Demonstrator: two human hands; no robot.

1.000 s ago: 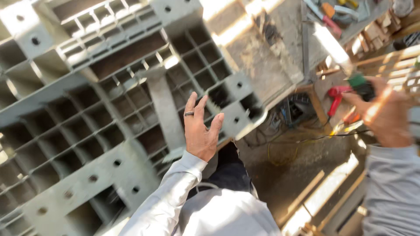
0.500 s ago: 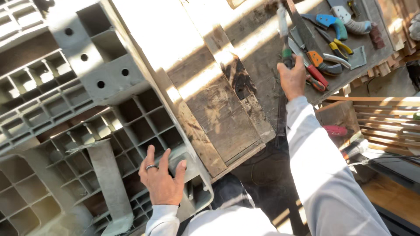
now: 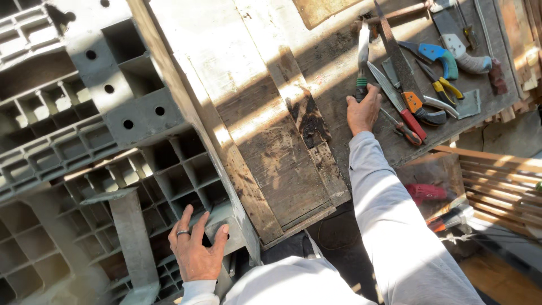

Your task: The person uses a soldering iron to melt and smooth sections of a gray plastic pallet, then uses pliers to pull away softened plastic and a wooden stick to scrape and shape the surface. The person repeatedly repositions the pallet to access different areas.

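Right hand (image 3: 363, 111) grips green-handled tool (image 3: 362, 62) on workbench (image 3: 265, 130).

A plastic pallet (image 3: 84, 141) fills the left side, and a wooden workbench (image 3: 265, 113) lies just to its right, their edges touching along a slanted line. The left hand (image 3: 196, 248) rests flat on the pallet's near corner, beside the bench edge. The right hand (image 3: 362, 110) lies on the bench farther away and to the right, touching the handle of a file (image 3: 362, 56) that points away from the person. Right of that hand a cluster of tools lies on the bench: a hand saw (image 3: 398, 62), pliers (image 3: 446, 85) and a trowel (image 3: 458, 42) beyond them. Below the bench's right edge, a power drill (image 3: 429, 193) sits low, with wooden slats (image 3: 497, 181) to its right.
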